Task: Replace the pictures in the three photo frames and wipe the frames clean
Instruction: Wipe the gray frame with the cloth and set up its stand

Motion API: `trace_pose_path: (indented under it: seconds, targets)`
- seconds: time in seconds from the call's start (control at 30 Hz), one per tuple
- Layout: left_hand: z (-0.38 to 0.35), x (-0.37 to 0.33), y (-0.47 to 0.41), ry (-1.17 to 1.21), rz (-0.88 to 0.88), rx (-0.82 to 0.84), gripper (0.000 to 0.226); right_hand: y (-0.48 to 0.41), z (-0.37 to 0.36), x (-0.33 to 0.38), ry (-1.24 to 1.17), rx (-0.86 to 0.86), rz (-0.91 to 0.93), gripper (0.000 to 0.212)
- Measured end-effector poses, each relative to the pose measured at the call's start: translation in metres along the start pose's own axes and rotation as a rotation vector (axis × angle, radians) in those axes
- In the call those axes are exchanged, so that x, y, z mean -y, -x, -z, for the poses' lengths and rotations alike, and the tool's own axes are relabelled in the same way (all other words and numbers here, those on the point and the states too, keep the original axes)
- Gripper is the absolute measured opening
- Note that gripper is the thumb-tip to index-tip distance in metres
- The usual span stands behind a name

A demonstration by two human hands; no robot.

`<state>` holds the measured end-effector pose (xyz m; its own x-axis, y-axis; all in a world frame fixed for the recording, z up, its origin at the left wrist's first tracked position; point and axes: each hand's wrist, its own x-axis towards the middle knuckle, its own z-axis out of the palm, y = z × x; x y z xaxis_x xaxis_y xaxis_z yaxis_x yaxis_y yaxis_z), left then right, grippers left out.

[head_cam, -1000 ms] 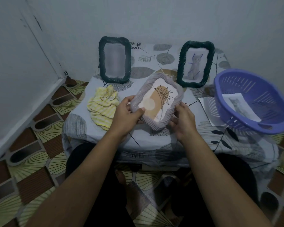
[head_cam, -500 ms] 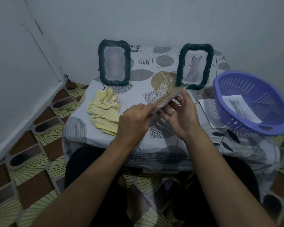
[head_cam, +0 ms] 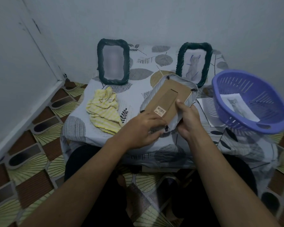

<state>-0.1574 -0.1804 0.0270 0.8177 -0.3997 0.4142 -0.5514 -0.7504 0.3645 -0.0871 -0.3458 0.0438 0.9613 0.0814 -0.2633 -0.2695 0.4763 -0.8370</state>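
Since the earlier moment, the pale woven frame (head_cam: 167, 99) has been turned over; its picture side was facing up, and now its brown cardboard back is showing.

Around it, two dark green frames are standing upright along the far edge of the table (head_cam: 138, 76), which is wearing a leaf-patterned cover. The far-left frame (head_cam: 113, 63) is showing only a blurred picture, and the far-right frame (head_cam: 194, 63) is showing a cat drawing. A yellow striped cloth (head_cam: 103, 112) is lying crumpled on the left of the table, near the left hand but apart from it. At the right, a purple basket (head_cam: 249, 102) is sitting tilted, with a cat picture (head_cam: 239, 107) lying inside it, and its wall is overlapping a loose sheet (head_cam: 205, 104) on the table. The far end of the held frame is covering the lower left corner of the far-right frame.

Both hands are holding the pale frame above the middle of the table, slanting from near left to far right. The left hand (head_cam: 143, 128) is curling over its near end and hiding that edge. The right hand (head_cam: 187, 118) is gripping the right rim, its thumb pressing on the cardboard. A barcode sticker (head_cam: 161, 110) is sitting on the back, and small black clips (head_cam: 168, 77) are sitting at the corners.
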Motion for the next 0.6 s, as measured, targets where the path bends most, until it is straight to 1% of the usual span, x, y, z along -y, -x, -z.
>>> trace_pose_path:
  seconds: [0.1,0.2,0.3,0.4,0.47,0.53,0.6]
  targets:
    - [0.002,-0.005,-0.004,0.048,0.083,-0.085,0.030,-0.002,0.004,-0.001,0.034,-0.001,0.007,0.035]
    - [0.001,-0.007,-0.013,0.041,0.241,-0.168,0.036,-0.002,0.006,-0.005,0.061,0.027,-0.002,0.034]
    - [0.000,-0.011,-0.020,0.069,0.435,-0.151,0.060,-0.001,0.006,-0.008,0.033,0.056,-0.011,0.033]
    - [0.001,-0.015,-0.026,0.086,0.537,-0.113,0.079,0.000,0.003,-0.011,0.031,0.049,-0.017,0.028]
    - [0.002,-0.017,-0.029,0.084,0.594,-0.087,0.083,-0.001,0.001,-0.014,0.042,0.045,-0.024,0.033]
    - [0.004,-0.019,-0.033,0.076,0.642,-0.064,0.082,0.000,-0.001,-0.015,0.049,0.048,-0.027,0.036]
    - [0.007,-0.020,-0.036,0.078,0.680,-0.044,0.079,0.001,-0.002,-0.015,0.060,0.036,-0.006,0.030]
